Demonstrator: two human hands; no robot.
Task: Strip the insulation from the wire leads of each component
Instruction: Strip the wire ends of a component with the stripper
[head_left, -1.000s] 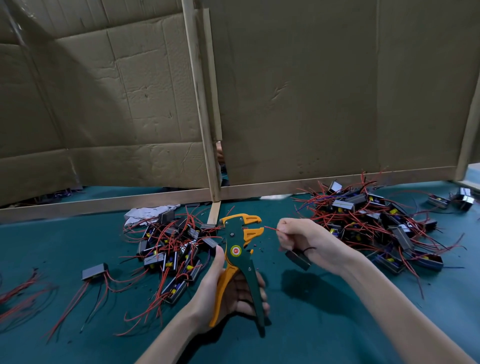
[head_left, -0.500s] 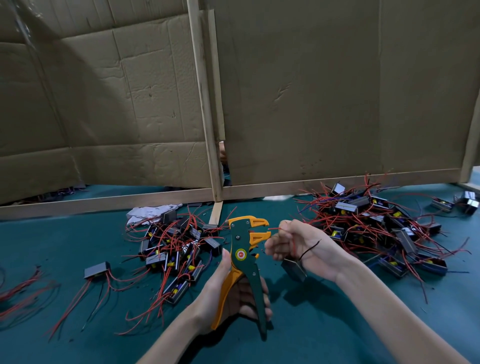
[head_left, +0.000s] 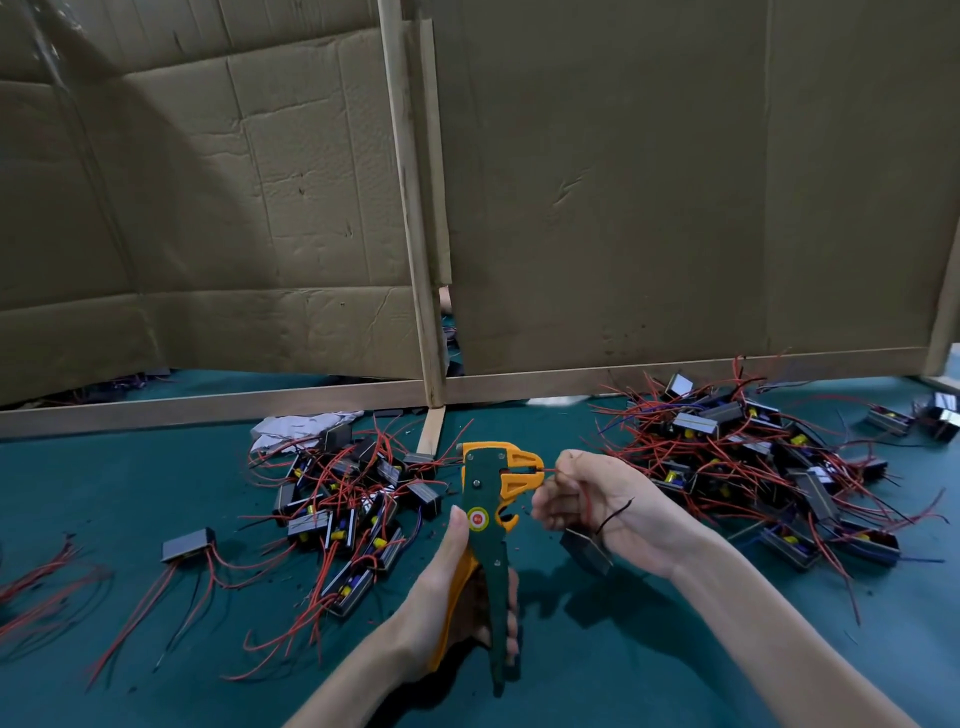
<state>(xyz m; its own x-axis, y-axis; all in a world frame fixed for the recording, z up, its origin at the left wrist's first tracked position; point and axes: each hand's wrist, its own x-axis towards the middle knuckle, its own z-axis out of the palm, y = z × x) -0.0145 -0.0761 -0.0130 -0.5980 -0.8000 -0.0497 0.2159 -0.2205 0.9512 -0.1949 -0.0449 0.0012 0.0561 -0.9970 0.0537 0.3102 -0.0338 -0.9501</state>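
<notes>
With the left hand (head_left: 441, 592) clamped round the handles of the wire stripper (head_left: 485, 519) and the right hand (head_left: 587, 504) pinching the red lead (head_left: 549, 470) entering its head from 3 o'clock, component (head_left: 584, 551) dangling at 6 o'clock, best keep the lead straight and squeeze fully.

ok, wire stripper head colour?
Orange; the wire stripper body is dark green. Head view.

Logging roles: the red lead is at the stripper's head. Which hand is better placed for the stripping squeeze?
Left, probably: the left hand grips the wire stripper by its handles, while the right hand pinches the red lead at its head.
</notes>
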